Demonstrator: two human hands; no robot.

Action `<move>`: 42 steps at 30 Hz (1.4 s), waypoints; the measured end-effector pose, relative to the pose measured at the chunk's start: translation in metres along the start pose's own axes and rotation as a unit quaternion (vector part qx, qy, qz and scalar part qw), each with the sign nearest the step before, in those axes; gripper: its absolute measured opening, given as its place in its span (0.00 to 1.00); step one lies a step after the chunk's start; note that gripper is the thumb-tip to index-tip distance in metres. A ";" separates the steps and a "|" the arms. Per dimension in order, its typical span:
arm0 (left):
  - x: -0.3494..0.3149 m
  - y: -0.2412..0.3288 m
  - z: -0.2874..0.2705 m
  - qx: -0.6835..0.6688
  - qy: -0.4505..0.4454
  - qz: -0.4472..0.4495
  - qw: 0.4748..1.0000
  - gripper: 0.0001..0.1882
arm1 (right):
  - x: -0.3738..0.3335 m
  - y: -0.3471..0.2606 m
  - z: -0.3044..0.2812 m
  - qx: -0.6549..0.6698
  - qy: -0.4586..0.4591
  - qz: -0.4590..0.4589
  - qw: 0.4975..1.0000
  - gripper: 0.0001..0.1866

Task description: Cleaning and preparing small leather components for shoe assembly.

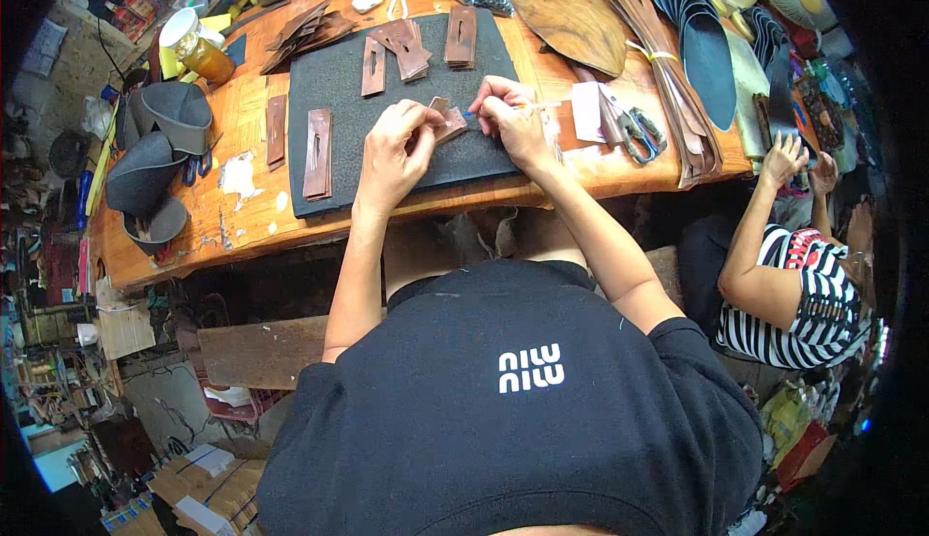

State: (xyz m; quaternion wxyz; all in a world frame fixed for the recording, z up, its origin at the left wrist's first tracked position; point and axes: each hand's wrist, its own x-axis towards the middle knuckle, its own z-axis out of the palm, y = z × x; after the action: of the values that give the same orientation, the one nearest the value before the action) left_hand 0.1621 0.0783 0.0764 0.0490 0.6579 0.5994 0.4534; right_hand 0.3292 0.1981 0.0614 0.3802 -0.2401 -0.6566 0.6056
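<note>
Over a black mat (pixel 339 183), my left hand (pixel 399 149) pinches a small brown leather piece (pixel 451 128). Close to its right, my right hand (pixel 515 126) is closed around a thin, pen-like tool (pixel 470 114) with a blue end near the leather. The fingers cover most of that tool, so its exact kind is unclear. Brown slotted leather strips lie on the mat in stacks: one on the left (pixel 317 154), a fanned bunch (pixel 404 47) farther back, and another (pixel 462 38) at the far edge.
Scissors (pixel 641 135) and a bundle of long leather strips (pixel 673 91) lie right on the wooden table (pixel 254 209). Dark curved pieces (pixel 145 173) and a yellowish jar (pixel 205 57) stand left. At the far right another person (pixel 794 275) in stripes works with both hands raised.
</note>
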 end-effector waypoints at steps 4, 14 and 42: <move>0.000 0.000 0.001 -0.010 0.009 0.014 1.000 0.07 | -0.001 -0.001 0.000 -0.012 -0.001 -0.016 1.000 0.09; -0.001 -0.003 0.002 -0.033 0.014 -0.015 0.999 0.09 | -0.001 0.000 0.001 -0.001 0.009 -0.014 1.000 0.09; 0.000 -0.005 0.002 0.017 -0.004 0.022 1.000 0.08 | 0.000 0.005 -0.002 0.017 0.019 -0.012 1.000 0.09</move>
State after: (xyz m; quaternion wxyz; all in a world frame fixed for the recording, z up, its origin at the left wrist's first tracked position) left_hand 0.1592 0.0809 0.0724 0.0300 0.6737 0.5918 0.4415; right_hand 0.3300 0.2005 0.0566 0.4038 -0.2373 -0.6415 0.6076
